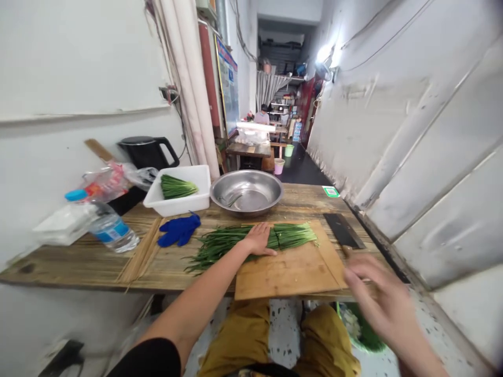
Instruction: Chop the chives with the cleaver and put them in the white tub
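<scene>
Chives [236, 242] lie in a long, flat bundle across the wooden surface [78, 262], thin dark-green blades all running the same way, their trimmed ends resting squared off on the cutting board [288, 272] and their loose tips spreading past its left edge. The left hand [259, 241] presses palm-down on the middle of the bundle, fingers laid flat and spread over the blades rather than closed around them. The right hand [377, 293] hangs blurred at the board's right corner, fingers loosely open and empty, near the handle end of a dark cleaver [343, 230] that lies flat on the surface just beside the board. Behind the board a steel bowl [246, 191] stands, with what looks like a little water in the bottom. Left of it a white plastic tub [178, 191] holds a second, smaller bunch of greens [176, 187]. A pair of blue gloves [178, 230] lies before the tub, and a water bottle [106, 222] lies tipped on its side farther left.
</scene>
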Available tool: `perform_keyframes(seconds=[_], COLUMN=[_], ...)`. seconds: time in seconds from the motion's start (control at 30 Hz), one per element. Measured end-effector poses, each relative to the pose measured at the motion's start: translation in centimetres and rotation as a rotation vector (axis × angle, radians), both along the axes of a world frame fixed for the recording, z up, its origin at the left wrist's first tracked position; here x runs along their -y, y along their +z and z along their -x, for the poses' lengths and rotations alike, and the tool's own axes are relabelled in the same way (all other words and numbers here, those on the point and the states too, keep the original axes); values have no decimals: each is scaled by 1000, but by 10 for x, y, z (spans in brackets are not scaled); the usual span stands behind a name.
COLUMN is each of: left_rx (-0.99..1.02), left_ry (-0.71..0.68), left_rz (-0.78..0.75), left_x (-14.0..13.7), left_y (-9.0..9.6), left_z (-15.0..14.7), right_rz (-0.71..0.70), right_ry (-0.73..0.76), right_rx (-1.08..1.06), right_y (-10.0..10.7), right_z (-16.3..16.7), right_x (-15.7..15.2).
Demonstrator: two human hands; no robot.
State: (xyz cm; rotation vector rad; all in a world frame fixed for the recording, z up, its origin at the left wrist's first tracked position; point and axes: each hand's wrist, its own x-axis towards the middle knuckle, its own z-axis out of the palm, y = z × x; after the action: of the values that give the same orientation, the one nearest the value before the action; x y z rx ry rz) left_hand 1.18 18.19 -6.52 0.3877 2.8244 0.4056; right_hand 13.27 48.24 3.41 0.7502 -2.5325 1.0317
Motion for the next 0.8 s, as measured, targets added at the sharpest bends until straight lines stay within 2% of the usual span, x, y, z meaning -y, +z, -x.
perform_keyframes(seconds=[0.1,0.17,0.23,0.33,0.4,0.47,0.6,0.7,0.8], left_rx=[-8,-6,-10,-10,-13,-16,-43,-68,-93], left_ry=[-6,-14,-21,-19,-18,-19,-9,11,46], left_rz=[-16,-18,-8,15,15,1,-69,-113,-152], left_x=[1,2,2,2,1,1,1,1,0], left_y=[-4,-5,-6,-4,-4,-4,-6,-5,-3], left_z=[1,2,2,2,1,0,-1,-4,-9], right_rz=[-362,-576,-691,-727,-663,-533,-163,133,206], right_ry=[-336,-437,-454,-471,-487,-492,-374,-275,-265], right_rx=[80,201,290,317,327,343,308,221,126], right_y=[-32,-57,-78,-95,-100,-102,-97,-81,-55], right_z=[37,55,66,73,79,87,101,98,85], right_x=[-2,0,3,7,8,6,-3,-5,2])
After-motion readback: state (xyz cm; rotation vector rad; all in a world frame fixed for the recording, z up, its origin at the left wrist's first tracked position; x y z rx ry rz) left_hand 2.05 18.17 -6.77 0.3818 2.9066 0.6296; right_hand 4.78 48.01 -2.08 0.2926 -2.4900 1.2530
